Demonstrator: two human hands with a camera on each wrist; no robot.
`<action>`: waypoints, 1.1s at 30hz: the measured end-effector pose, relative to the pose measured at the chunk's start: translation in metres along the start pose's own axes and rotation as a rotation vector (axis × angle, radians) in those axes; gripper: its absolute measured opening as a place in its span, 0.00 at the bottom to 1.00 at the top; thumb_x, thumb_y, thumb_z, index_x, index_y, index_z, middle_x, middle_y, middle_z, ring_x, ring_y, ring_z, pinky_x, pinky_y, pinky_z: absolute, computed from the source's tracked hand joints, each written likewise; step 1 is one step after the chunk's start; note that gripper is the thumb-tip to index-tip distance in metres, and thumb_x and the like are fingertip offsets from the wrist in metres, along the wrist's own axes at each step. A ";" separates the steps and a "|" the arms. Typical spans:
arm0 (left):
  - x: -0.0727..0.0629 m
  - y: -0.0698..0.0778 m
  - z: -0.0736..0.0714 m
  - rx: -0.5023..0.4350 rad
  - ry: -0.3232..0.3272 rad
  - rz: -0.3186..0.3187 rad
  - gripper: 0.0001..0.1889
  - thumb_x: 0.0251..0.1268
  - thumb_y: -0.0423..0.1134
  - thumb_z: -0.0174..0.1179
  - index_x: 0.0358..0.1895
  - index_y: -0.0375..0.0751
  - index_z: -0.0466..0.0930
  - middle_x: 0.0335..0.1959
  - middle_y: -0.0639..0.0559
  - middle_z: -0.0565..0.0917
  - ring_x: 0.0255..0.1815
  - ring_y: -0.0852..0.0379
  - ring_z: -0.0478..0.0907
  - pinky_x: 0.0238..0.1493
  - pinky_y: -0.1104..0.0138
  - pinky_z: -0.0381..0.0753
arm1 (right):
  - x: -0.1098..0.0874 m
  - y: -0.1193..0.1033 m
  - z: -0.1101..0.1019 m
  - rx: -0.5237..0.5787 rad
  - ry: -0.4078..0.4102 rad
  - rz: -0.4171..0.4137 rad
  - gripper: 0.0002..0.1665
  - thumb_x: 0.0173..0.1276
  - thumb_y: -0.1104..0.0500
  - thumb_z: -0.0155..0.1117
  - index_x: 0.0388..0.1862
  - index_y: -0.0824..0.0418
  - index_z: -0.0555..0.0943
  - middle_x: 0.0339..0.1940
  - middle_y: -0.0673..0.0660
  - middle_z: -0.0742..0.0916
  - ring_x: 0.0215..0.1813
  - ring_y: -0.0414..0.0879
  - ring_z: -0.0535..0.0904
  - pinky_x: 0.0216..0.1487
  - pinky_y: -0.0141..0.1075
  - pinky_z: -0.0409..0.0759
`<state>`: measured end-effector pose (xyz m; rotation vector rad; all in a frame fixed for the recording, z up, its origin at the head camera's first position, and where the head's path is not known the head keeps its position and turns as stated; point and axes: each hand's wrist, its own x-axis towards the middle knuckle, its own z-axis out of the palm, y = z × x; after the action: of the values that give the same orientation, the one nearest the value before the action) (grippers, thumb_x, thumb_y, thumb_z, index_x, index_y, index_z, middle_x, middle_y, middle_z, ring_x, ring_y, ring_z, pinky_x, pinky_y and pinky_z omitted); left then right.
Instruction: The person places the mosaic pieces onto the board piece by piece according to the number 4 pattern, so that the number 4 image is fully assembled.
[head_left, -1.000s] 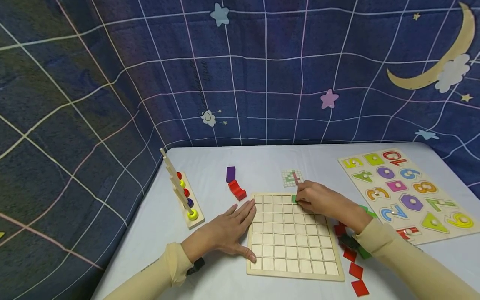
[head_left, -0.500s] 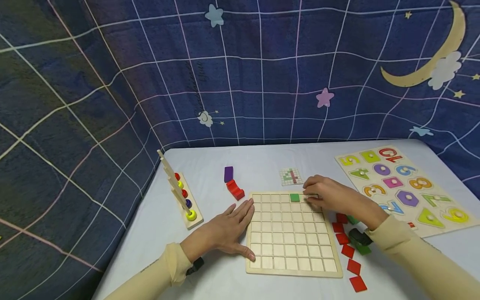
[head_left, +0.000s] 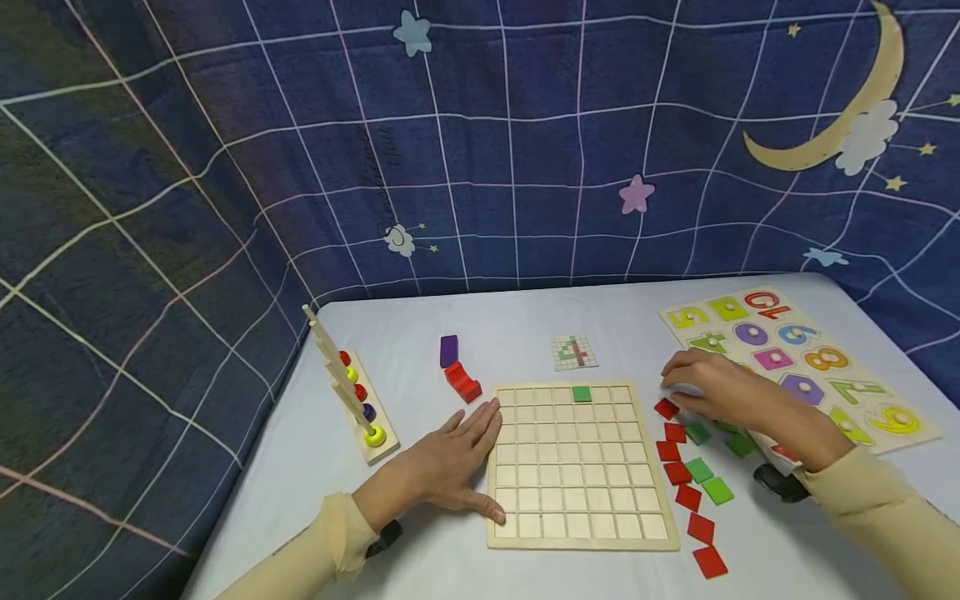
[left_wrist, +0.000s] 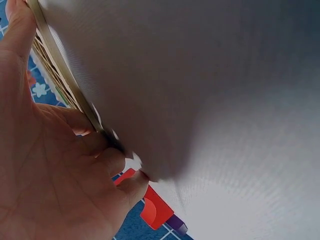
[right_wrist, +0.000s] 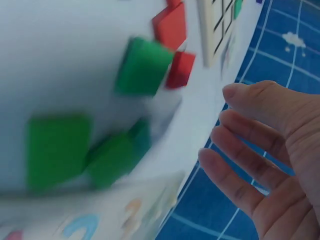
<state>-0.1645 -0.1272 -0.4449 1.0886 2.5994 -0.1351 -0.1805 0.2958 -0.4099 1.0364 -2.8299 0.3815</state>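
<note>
My left hand [head_left: 446, 471] rests along the left edge of a wooden grid board [head_left: 566, 467], fingers straight and thumb on the frame. In the left wrist view this hand [left_wrist: 65, 155] has its fingertips at the board's edge. One green square tile [head_left: 581, 393] lies in the board's far row. Right of the board, my right hand [head_left: 723, 392] hovers over the far end of the loose tiles. In the right wrist view its fingers [right_wrist: 235, 185] are parted from the thumb and hold nothing. Nearest to it are a red tile [head_left: 666, 408] and several green tiles [head_left: 697, 432].
Several red tiles [head_left: 701, 529] trail toward the near side. A number puzzle board [head_left: 928, 429] lies at the right, partly under the right arm. A grid pattern card [head_left: 573, 352] lies beyond the board. Left are a red block [head_left: 462, 383], purple block [head_left: 448, 351] and peg stacker [head_left: 384, 448].
My right hand has let go of the green tile in the far row and moved right, off the board to the loose tiles. The left hand keeps its place on the board.
</note>
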 end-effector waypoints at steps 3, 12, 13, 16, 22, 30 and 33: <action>-0.003 -0.001 0.000 -0.011 0.004 -0.008 0.70 0.57 0.83 0.61 0.89 0.37 0.43 0.92 0.42 0.43 0.93 0.48 0.42 0.91 0.49 0.51 | -0.008 0.007 -0.002 0.001 -0.014 0.025 0.11 0.58 0.68 0.84 0.39 0.61 0.92 0.42 0.54 0.91 0.45 0.53 0.87 0.52 0.52 0.91; -0.002 -0.003 -0.005 -0.007 0.005 -0.011 0.70 0.57 0.84 0.60 0.89 0.37 0.42 0.92 0.43 0.41 0.93 0.48 0.41 0.91 0.49 0.50 | -0.025 0.017 -0.001 -0.009 -0.136 0.194 0.12 0.56 0.65 0.85 0.38 0.58 0.91 0.39 0.51 0.89 0.44 0.50 0.84 0.55 0.56 0.89; -0.002 -0.003 -0.005 -0.009 0.001 -0.008 0.70 0.57 0.84 0.60 0.89 0.37 0.42 0.92 0.43 0.41 0.93 0.48 0.41 0.91 0.49 0.50 | -0.026 0.017 0.001 0.001 -0.146 0.202 0.11 0.57 0.65 0.85 0.38 0.58 0.91 0.38 0.51 0.88 0.43 0.49 0.83 0.54 0.55 0.90; -0.001 -0.002 -0.004 -0.016 -0.005 -0.002 0.70 0.57 0.84 0.60 0.89 0.37 0.42 0.92 0.42 0.42 0.93 0.48 0.41 0.91 0.49 0.50 | -0.028 0.018 0.006 0.026 -0.155 0.218 0.11 0.57 0.66 0.84 0.36 0.57 0.90 0.36 0.49 0.86 0.40 0.44 0.79 0.50 0.51 0.90; 0.000 0.000 -0.002 -0.019 -0.003 0.009 0.70 0.58 0.83 0.60 0.89 0.37 0.42 0.92 0.42 0.42 0.93 0.48 0.41 0.91 0.49 0.50 | -0.032 0.019 0.011 0.029 -0.144 0.216 0.12 0.57 0.66 0.84 0.35 0.55 0.89 0.34 0.48 0.85 0.38 0.42 0.78 0.47 0.46 0.91; 0.000 0.001 -0.001 -0.018 0.001 0.014 0.70 0.57 0.83 0.61 0.89 0.36 0.43 0.92 0.41 0.42 0.93 0.47 0.42 0.91 0.49 0.51 | -0.023 0.011 0.004 0.013 -0.082 0.153 0.13 0.56 0.66 0.85 0.34 0.54 0.89 0.35 0.47 0.84 0.39 0.41 0.78 0.46 0.43 0.91; -0.001 0.001 -0.002 -0.013 0.003 0.011 0.70 0.57 0.83 0.61 0.89 0.36 0.43 0.92 0.41 0.42 0.93 0.47 0.42 0.91 0.49 0.52 | -0.012 0.004 0.002 0.022 -0.076 0.122 0.11 0.58 0.65 0.84 0.34 0.53 0.89 0.36 0.47 0.84 0.39 0.41 0.78 0.45 0.42 0.90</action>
<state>-0.1638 -0.1270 -0.4429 1.0997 2.5929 -0.1145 -0.1743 0.3060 -0.4148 0.9040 -2.9726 0.3927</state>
